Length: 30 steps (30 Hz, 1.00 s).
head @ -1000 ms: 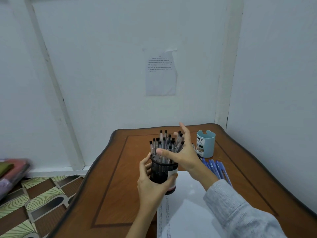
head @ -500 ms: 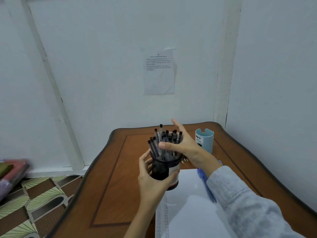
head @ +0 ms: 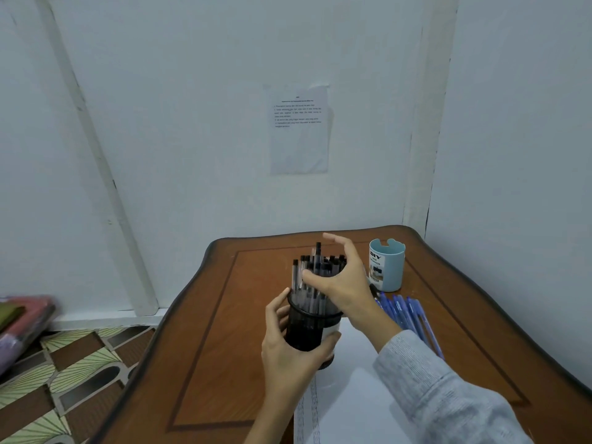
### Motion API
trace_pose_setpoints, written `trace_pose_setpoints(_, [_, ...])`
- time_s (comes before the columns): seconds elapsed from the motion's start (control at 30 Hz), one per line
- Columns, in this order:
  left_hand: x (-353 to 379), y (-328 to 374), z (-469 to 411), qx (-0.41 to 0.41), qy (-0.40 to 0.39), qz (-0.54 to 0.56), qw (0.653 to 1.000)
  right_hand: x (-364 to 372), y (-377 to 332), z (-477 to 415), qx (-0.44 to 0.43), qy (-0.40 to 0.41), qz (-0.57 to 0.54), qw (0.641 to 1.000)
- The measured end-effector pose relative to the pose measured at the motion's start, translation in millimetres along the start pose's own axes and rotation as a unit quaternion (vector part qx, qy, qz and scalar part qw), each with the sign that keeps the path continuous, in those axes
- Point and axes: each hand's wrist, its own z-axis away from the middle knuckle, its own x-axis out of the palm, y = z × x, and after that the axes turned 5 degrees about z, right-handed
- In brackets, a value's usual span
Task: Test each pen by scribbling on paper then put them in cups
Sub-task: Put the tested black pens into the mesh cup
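The tabletop (head: 224, 347) fills the corner where two walls meet, with the floor (head: 64, 363) to its left. A sheet of paper (head: 346, 405) lies at the near edge, right of centre. At the paper's far edge stands the pen cup (head: 307, 328), perhaps just lifted off it, with the standing pens (head: 304, 274) in it. The left hand (head: 288, 354) grips the cup from the near left; the right hand (head: 342, 283) curls round the pen tops from the right. The loose pens (head: 407, 318) lie side by side on the tabletop right of the paper. Behind them, near the far right corner, stands the far cup (head: 386, 267). A notice (head: 299, 129) hangs on the wall behind.
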Motion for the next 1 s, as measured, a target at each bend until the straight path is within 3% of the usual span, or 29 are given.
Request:
trace_pose_setpoints(0.17, [-3.1,-2.4,-8.2,-0.014,0.014,0.023,1.0,-9.3,-5.8,-6.6,0.057,-0.131,0.001,0.99])
trace_pose_setpoints(0.4, [0.1,-1.8,-6.3,0.002,0.017,0.015,1.0,8.5,-0.7,11.0,-0.013,-0.045,0.095,0.994])
trace_pose_setpoints(0.6, [-2.6,-1.4,-5.3,0.001,0.004,0.022,1.0,6.5,-1.1,-7.1,0.008,-0.031,0.062,0.998])
trace_pose_setpoints(0.8, [-7.3,-9.7,-22.8,-0.012,0.043,0.017,0.999,-1.2,-2.3,-28.3,0.127,-0.188,-0.049,0.973])
trace_pose_setpoints(0.9, [-8.2,-23.5,-30.3,-0.033,0.066,0.016,0.997,-16.3,4.5,-41.2,0.151,-0.147,-0.089,0.973])
trace_pose_setpoints(1.0, [-6.0,-38.2,-38.9,-0.048,0.084,0.023,0.995,-39.1,16.8,-57.7,0.169,-0.029,-0.042,0.984])
